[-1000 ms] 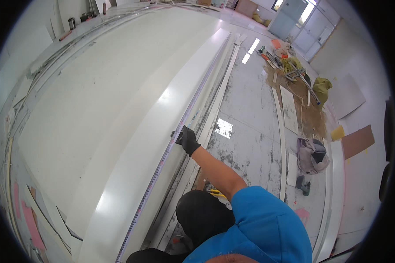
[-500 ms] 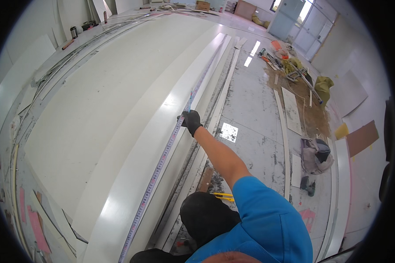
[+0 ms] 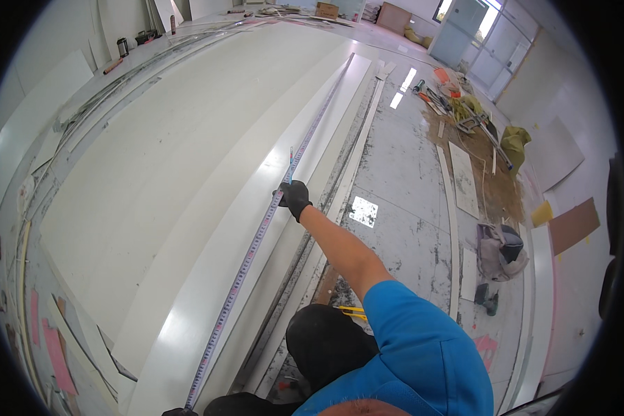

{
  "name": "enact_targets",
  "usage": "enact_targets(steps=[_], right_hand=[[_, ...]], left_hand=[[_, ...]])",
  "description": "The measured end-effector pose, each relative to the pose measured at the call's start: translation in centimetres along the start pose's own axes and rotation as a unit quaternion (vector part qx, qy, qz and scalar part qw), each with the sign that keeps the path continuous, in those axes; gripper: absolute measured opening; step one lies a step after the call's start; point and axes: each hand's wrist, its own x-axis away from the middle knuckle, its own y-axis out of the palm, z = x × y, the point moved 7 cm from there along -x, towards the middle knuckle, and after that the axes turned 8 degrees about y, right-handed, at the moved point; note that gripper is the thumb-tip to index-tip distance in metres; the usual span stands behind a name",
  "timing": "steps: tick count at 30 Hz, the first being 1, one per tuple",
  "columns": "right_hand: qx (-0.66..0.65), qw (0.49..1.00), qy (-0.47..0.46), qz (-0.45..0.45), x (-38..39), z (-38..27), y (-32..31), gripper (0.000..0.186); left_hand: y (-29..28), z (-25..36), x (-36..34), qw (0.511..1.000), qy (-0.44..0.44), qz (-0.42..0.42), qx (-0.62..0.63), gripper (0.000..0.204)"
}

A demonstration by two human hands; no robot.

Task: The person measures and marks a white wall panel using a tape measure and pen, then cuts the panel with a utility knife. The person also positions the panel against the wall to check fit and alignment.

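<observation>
A long tape measure (image 3: 246, 258) lies stretched along the glossy white panel (image 3: 194, 277), from the lower edge toward the far end. In a black glove, my right hand (image 3: 296, 197) is closed over the tape about midway along the panel. A slim blue pen (image 3: 291, 166) sticks up from its fingers, its lower part hidden by the hand. At the lower edge, where the tape ends, a sliver of something dark (image 3: 179, 412) shows, perhaps my gloved left hand or the tape's case; no fingers can be made out.
Wide white sheets (image 3: 139, 166) spread left of the panel. To the right, the floor holds long white strips (image 3: 448, 229), a grey bag (image 3: 499, 249), a cordless drill (image 3: 487, 298) and assorted tools (image 3: 464, 114). A yellow-handled tool (image 3: 353, 312) lies by my knee.
My right hand has shifted slightly left and nearer along the tape, with the pen. The tape has swung left, farther in from the panel's right edge. Something dark has appeared at the lower edge.
</observation>
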Motion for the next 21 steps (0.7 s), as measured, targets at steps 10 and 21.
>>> enact_targets(steps=[10, 21], right_hand=[[0.139, 0.987, -0.075, -0.038, 2.7, -3.8, 2.6, 0.041], [0.293, 0.836, -0.11, -0.45, 11.0, -0.4, 19.9, 0.03]], left_hand=[[-11.5, 1.4, -3.6, 0.968, 0.032, 0.192, -0.161, 0.031], [-13.2, 7.7, -5.6, 0.883, -0.036, 0.254, -0.394, 0.044]])
